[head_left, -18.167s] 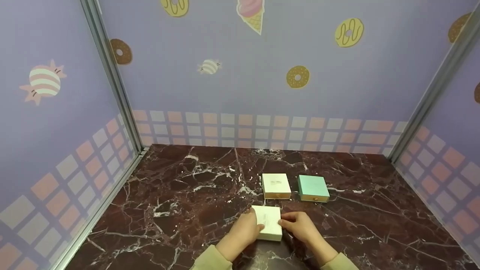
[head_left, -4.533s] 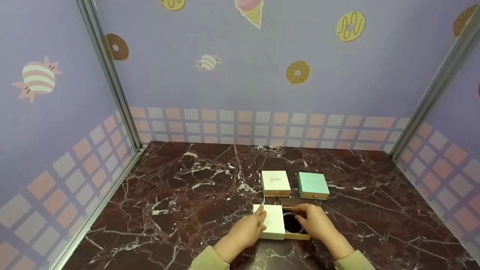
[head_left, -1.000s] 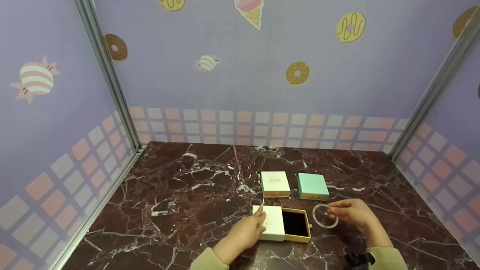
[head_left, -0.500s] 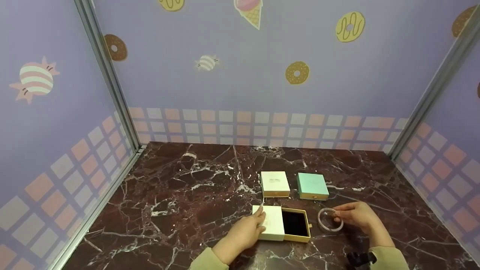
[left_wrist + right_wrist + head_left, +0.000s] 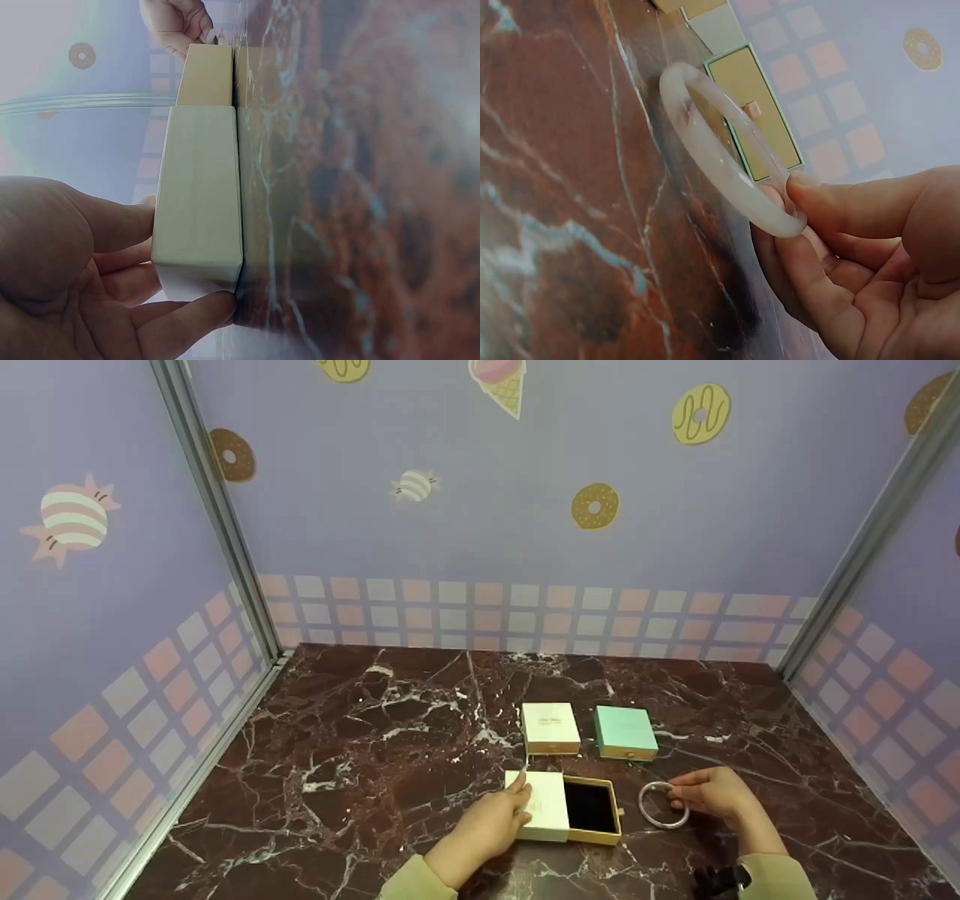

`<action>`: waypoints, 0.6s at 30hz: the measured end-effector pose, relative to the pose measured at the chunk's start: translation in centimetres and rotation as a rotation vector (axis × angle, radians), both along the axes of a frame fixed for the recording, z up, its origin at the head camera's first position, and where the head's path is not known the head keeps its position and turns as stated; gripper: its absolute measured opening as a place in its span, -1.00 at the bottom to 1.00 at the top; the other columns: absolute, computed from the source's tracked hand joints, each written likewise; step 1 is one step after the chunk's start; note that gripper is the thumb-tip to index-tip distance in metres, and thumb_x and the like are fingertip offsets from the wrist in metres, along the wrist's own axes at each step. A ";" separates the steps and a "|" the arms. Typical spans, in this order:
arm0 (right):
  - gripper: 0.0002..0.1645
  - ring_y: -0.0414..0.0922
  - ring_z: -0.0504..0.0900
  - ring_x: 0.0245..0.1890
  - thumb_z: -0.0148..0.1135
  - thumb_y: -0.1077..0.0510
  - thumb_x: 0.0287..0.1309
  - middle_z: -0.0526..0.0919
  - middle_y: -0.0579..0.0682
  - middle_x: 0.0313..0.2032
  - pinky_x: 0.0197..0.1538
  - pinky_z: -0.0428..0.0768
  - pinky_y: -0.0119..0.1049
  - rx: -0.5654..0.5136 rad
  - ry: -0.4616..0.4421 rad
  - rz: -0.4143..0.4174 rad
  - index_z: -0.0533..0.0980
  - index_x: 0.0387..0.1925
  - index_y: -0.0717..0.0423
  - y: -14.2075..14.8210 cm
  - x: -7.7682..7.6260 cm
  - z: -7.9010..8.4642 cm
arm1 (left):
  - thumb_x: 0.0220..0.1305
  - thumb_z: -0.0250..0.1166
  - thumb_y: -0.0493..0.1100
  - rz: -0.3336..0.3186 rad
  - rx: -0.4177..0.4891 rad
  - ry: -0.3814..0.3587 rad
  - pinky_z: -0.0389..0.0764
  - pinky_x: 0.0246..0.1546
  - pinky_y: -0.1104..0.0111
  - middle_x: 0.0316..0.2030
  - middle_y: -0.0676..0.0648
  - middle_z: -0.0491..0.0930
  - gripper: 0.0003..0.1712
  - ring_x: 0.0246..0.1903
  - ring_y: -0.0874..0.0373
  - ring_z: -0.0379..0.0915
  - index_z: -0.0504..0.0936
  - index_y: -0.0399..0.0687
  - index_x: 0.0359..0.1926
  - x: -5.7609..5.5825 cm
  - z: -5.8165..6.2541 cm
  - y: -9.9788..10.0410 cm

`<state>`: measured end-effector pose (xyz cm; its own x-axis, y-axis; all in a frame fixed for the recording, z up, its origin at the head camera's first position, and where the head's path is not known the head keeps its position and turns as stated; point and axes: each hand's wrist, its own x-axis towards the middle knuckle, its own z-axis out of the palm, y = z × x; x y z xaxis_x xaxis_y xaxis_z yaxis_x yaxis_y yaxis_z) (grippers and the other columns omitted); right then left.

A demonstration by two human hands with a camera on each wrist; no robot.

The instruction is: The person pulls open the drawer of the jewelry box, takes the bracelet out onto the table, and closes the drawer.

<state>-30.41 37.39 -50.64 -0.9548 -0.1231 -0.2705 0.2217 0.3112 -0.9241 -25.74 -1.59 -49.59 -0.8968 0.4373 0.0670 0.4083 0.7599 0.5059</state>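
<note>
The left hand point(image 5: 487, 821) is gripping, its thumb point(image 5: 112, 223) and fingers point(image 5: 184, 324) standing apart, while the right hand point(image 5: 716, 795) is pinching, its fingers bending toward the thumb; the left forearm point(image 5: 448, 866) is angling inward from the lower edge of the head view, and the right forearm point(image 5: 763, 836) is mirroring that slant

front row, left to right: left hand point(image 5: 484, 821), against the left part of opened box point(image 5: 546, 810); drawer point(image 5: 596, 835), extended from the right side of opened box; bangle point(image 5: 718, 169), to the right of drawer and apart; right hand point(image 5: 716, 793), at the far right part of bangle, in contact. rear row, on tabletop point(image 5: 360, 810): rear left box point(image 5: 551, 724), behind opened box, near; rear right box point(image 5: 626, 729), just beside rear left box, behind the gap between drawer and bangle. around tabletop: left wall point(image 5: 112, 622), right wall point(image 5: 922, 585), rear wall point(image 5: 487, 525).
</note>
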 end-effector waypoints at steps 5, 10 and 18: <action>-0.61 -0.24 0.79 -0.38 0.27 0.40 0.31 0.82 0.04 -0.33 -0.24 0.78 -0.44 0.034 -0.001 -0.034 0.53 0.05 0.69 -0.2 0.0 0.1 | 0.41 0.29 -0.10 0.008 -0.011 -0.001 0.60 0.31 0.07 0.50 -0.16 0.34 -0.41 0.31 -0.17 0.53 0.50 -0.17 0.40 0.0 0.1 0.0; -0.65 -0.21 0.79 -0.38 0.24 0.43 0.31 0.82 0.10 -0.31 -0.25 0.79 -0.40 0.092 0.027 -0.070 0.54 0.03 0.69 -0.8 0.0 0.2 | 0.41 0.30 -0.10 0.007 -0.022 0.021 0.61 0.30 0.09 0.49 -0.16 0.36 -0.42 0.29 -0.16 0.55 0.52 -0.18 0.38 0.0 0.2 0.0; -0.72 -0.24 0.72 -0.43 0.34 0.37 0.23 0.81 0.12 -0.36 -0.35 0.71 -0.43 0.275 0.092 -0.121 0.66 -0.11 0.57 -1.5 0.1 0.3 | 0.40 0.30 -0.09 0.009 -0.028 0.027 0.62 0.29 0.06 0.48 -0.17 0.36 -0.41 0.28 -0.17 0.56 0.52 -0.19 0.38 0.0 0.0 0.0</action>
<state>-30.28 35.89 -50.38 -0.9801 0.0586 -0.1899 0.1918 0.5286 -0.8269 -25.71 -1.56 -49.55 -0.8986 0.4315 0.0793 0.4149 0.7771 0.4732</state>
